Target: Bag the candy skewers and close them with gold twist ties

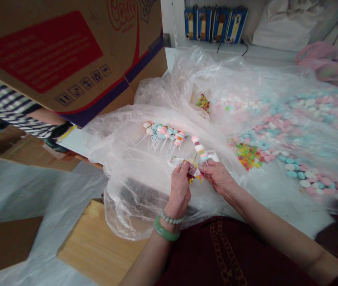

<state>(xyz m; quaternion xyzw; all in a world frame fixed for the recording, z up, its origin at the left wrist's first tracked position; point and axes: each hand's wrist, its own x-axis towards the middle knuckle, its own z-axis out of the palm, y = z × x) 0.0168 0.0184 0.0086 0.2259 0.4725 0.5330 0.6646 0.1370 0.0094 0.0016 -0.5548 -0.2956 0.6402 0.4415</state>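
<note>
My left hand, with a green bangle and a beaded bracelet at its wrist, pinches a small clear printed wrapper. In my right hand is the stick of a marshmallow skewer, which points up and away with pink, white, yellow and blue pieces on it. The right fingertips also meet the wrapper's edge. Yellow ribbon-like bits show just below the hands. Farther back on the plastic sheet lies a row of finished-looking marshmallow skewers, their white sticks towards me.
Loose marshmallows and gummy candies spread on the right, partly under clear plastic sheeting. A large carton stands at left, beside another person's striped sleeve. Blue boxes and a pink bag are behind.
</note>
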